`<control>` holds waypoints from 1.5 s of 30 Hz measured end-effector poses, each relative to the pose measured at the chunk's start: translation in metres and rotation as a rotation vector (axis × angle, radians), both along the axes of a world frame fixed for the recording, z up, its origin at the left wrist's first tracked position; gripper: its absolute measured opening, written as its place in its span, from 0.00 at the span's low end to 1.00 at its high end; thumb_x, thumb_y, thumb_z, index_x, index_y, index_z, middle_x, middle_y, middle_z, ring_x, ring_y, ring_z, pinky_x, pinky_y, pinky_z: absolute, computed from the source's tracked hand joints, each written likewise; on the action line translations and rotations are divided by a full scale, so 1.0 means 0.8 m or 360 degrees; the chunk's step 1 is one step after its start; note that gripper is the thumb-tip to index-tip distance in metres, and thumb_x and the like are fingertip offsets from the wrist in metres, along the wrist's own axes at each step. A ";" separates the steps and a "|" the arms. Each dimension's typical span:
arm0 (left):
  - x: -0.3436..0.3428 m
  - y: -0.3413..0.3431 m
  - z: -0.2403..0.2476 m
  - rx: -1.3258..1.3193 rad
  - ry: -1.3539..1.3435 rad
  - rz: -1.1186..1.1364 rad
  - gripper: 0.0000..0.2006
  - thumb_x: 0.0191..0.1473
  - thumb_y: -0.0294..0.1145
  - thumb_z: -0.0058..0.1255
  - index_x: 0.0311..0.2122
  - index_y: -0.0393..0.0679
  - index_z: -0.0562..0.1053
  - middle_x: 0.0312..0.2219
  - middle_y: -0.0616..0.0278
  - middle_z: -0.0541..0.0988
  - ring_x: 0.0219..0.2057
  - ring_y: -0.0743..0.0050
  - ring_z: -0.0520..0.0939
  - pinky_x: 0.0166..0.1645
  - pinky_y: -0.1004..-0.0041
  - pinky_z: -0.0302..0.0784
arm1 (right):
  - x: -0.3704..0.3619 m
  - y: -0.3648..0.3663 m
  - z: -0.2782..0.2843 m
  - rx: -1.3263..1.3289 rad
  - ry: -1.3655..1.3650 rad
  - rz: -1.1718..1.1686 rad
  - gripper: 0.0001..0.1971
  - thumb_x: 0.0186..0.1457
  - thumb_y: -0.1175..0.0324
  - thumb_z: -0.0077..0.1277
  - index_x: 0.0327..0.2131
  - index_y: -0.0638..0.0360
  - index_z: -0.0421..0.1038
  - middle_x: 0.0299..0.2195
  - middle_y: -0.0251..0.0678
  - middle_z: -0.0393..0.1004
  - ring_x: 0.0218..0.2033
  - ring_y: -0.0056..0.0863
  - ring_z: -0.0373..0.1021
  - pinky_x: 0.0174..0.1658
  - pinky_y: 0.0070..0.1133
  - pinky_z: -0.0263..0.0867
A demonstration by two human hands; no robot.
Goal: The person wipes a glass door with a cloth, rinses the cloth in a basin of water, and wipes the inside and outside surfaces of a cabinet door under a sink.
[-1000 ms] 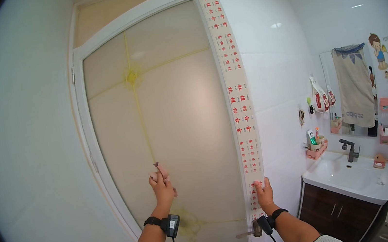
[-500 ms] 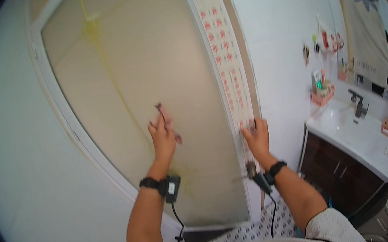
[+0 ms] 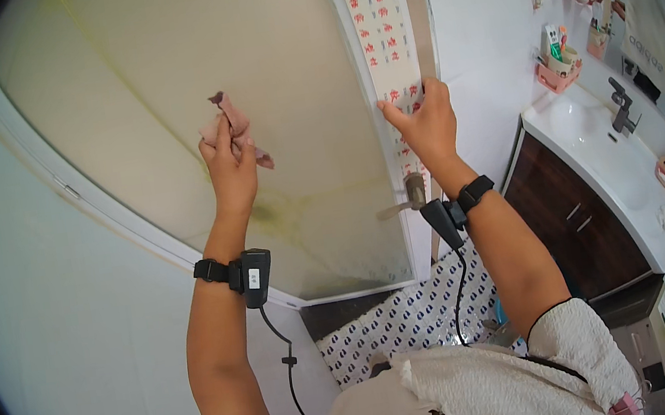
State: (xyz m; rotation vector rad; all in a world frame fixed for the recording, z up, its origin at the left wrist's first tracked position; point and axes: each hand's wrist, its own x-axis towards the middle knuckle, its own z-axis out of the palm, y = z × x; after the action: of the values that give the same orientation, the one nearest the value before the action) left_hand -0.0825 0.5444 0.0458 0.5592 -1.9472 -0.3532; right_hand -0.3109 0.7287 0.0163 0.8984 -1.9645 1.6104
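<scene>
We're in a home bathroom: a white washbasin (image 3: pixel 600 164) with a dark tap (image 3: pixel 622 106) at three o'clock, a pink toiletry holder (image 3: pixel 558 79) at two, a frosted-glass door (image 3: pixel 268 39) toward eleven.

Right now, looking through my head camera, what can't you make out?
All in the head view:
Part of the pink cloth: covered by the left hand.
How firmly the right hand holds the door: its own bent fingers hide their tips.
The door's top: cut off by the picture's upper edge.
The grey towel's full outline: lost at the dark fisheye rim.
</scene>
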 end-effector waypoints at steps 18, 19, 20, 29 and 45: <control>0.036 -0.019 -0.005 -0.0130 -0.0193 -0.0376 0.25 0.51 0.23 0.49 0.56 0.45 0.64 0.51 0.49 0.59 0.47 0.57 0.70 0.49 0.68 0.71 | 0.017 -0.031 -0.013 0.0123 0.0154 -0.0371 0.35 0.42 0.57 0.56 0.52 0.66 0.57 0.37 0.47 0.67 0.36 0.38 0.68 0.38 0.30 0.68; 0.040 -0.022 -0.005 -0.0149 -0.0209 -0.0375 0.25 0.50 0.23 0.49 0.56 0.45 0.65 0.51 0.48 0.59 0.47 0.56 0.70 0.49 0.68 0.71 | 0.018 -0.032 -0.014 0.0134 0.0164 -0.0394 0.36 0.42 0.57 0.56 0.53 0.66 0.56 0.37 0.47 0.67 0.36 0.38 0.68 0.38 0.30 0.68; 0.044 -0.026 -0.005 -0.0154 -0.0206 -0.0369 0.25 0.50 0.23 0.50 0.56 0.45 0.65 0.50 0.49 0.60 0.47 0.57 0.70 0.49 0.68 0.71 | 0.019 -0.032 -0.014 0.0142 0.0168 -0.0400 0.37 0.42 0.57 0.56 0.53 0.67 0.56 0.37 0.47 0.67 0.36 0.38 0.68 0.38 0.30 0.68; 0.090 -0.079 -0.002 -0.0405 -0.0024 -0.0101 0.24 0.50 0.25 0.52 0.54 0.44 0.67 0.49 0.50 0.62 0.45 0.61 0.72 0.48 0.70 0.70 | 0.023 -0.031 -0.016 0.0190 0.0194 -0.0460 0.34 0.44 0.58 0.54 0.53 0.65 0.56 0.36 0.47 0.66 0.35 0.39 0.68 0.37 0.30 0.67; 0.021 -0.085 -0.075 -0.0408 0.0151 -0.0318 0.08 0.58 0.33 0.43 0.35 0.42 0.73 0.26 0.64 0.76 0.28 0.66 0.74 0.33 0.68 0.69 | -0.003 -0.022 -0.044 0.0013 0.0380 -0.0338 0.28 0.46 0.63 0.62 0.47 0.69 0.64 0.35 0.44 0.69 0.36 0.34 0.68 0.40 0.26 0.65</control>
State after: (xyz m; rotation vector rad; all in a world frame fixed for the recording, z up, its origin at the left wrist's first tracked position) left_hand -0.0660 0.4767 -0.0144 0.1794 -1.9236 -0.2446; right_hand -0.3134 0.7114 -0.0188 0.8130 -1.8325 1.3134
